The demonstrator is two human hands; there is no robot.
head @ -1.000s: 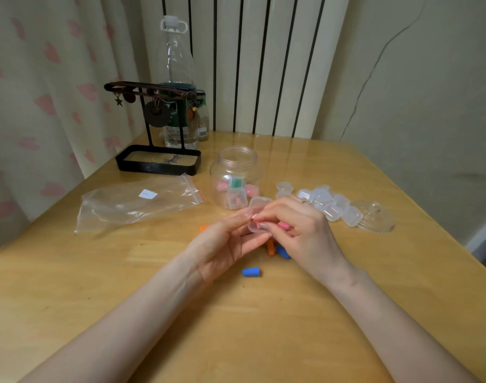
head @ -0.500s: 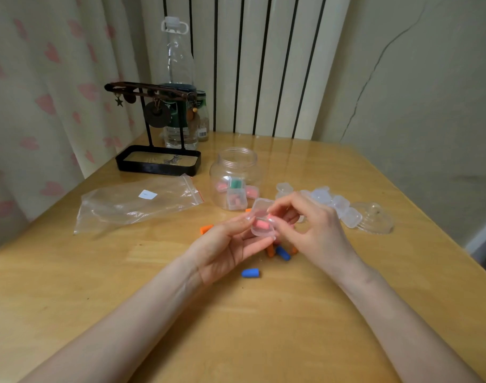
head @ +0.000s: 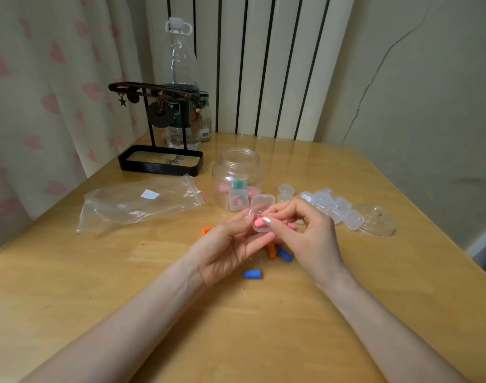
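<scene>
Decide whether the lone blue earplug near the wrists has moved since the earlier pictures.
No. The blue earplug lies where it was, same gap to the clear jar.

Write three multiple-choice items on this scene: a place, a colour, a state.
1. What colour is the earplug in the small case held by the left hand?
A. blue
B. green
C. pink
2. How is its flip lid?
A. hinged open
B. snapped shut
C. lying apart
3. Where does the knobbed lid of the jar lie?
A. on the jar
B. on the table, right of the pile of small cases
C. in the left hand
C: pink shows in the open case. A: it stands up behind the base. B: it rests past the pile.
</scene>
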